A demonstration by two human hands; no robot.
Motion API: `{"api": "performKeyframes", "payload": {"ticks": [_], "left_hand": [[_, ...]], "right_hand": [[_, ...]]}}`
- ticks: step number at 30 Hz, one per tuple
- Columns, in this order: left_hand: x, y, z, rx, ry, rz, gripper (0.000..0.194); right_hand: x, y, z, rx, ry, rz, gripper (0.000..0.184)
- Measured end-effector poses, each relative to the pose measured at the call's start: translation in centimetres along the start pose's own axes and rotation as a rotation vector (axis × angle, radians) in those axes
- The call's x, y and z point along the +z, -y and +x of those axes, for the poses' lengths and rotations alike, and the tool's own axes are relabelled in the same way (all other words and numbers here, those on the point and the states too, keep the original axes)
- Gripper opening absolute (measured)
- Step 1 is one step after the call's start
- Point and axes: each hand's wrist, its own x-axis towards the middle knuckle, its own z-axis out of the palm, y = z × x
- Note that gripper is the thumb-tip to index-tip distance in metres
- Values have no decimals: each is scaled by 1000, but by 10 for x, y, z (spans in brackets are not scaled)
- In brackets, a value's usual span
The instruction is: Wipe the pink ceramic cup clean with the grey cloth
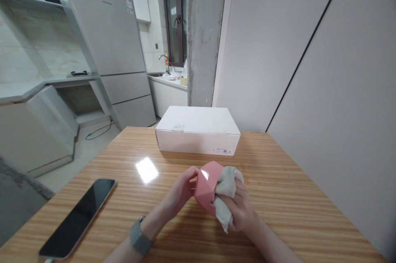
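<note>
A glossy pink bowl (206,186) with flat, angled facets is tilted on its side above the table, its opening turned to the right. My left hand (184,184) grips it from the left, fingers curled behind it and partly hidden. A grey cloth (227,182) is bunched in my right hand (239,207), pressed at the bowl's rim and partly into its opening. One end of the cloth hangs below the fingers. The inside of the bowl is hidden by the cloth and hand.
A white cardboard box (198,141) stands at the far side of the wooden table (287,213). On the left lies a dark phone (80,217) with a cable at its near end. A white wall (309,48) borders the right; a fridge (108,27) stands behind.
</note>
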Motion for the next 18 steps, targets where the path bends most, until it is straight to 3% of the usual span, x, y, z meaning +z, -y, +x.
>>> {"api": "performKeyframes", "payload": {"ticks": [3, 6, 12, 18], "left_hand": [[-3, 0, -2, -84, -69, 2, 44], [-2, -6, -8, -175, -79, 103, 46], [3, -16, -9, -167, -120, 289, 45], [5, -11, -9, -91, -38, 346, 54]], "right_hand": [[5, 11, 2, -118, 55, 97, 30], [11, 18, 1, -214, 69, 177, 32], [14, 9, -1, -66, 110, 161, 32], [10, -8, -8, 21, 133, 98, 35]]}}
